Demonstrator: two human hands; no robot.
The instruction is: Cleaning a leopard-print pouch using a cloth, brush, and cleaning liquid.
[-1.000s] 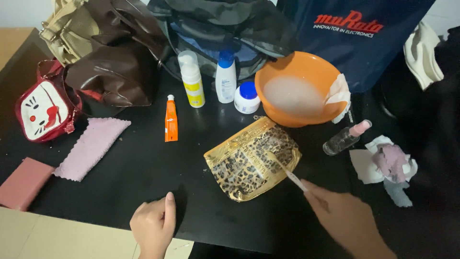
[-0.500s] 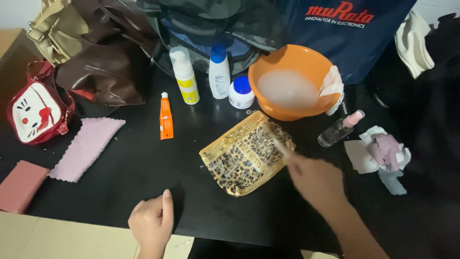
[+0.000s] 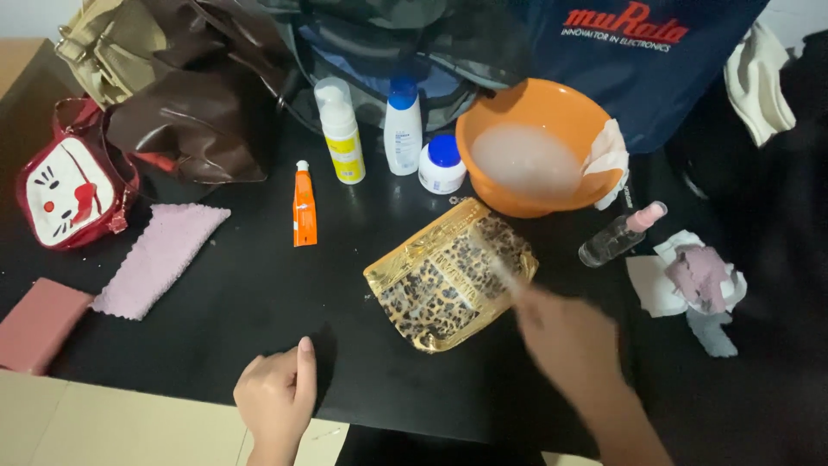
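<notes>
A gold pouch with a leopard print (image 3: 448,274) lies flat on the black table (image 3: 259,285). My right hand (image 3: 565,332), blurred by motion, is shut on a thin white stick or brush (image 3: 502,269) whose tip reaches over the pouch's right side. My left hand (image 3: 274,399) rests at the table's near edge with its fingers curled and thumb up, holding nothing. Behind the pouch stands an orange bowl (image 3: 535,155) of cloudy liquid with a white cloth (image 3: 608,155) draped on its rim.
An orange tube (image 3: 304,205), a yellow pump bottle (image 3: 341,129), a white bottle (image 3: 402,125), a blue-lidded jar (image 3: 442,162), a small spray bottle (image 3: 619,235), crumpled tissues (image 3: 690,280), a pink cloth (image 3: 159,259), a pink sponge (image 3: 36,324), a red cat purse (image 3: 73,185) and bags (image 3: 190,95) surround it.
My right hand has moved left and up with the stick, from the pouch's lower right corner onto its right side. My left hand has barely moved.
</notes>
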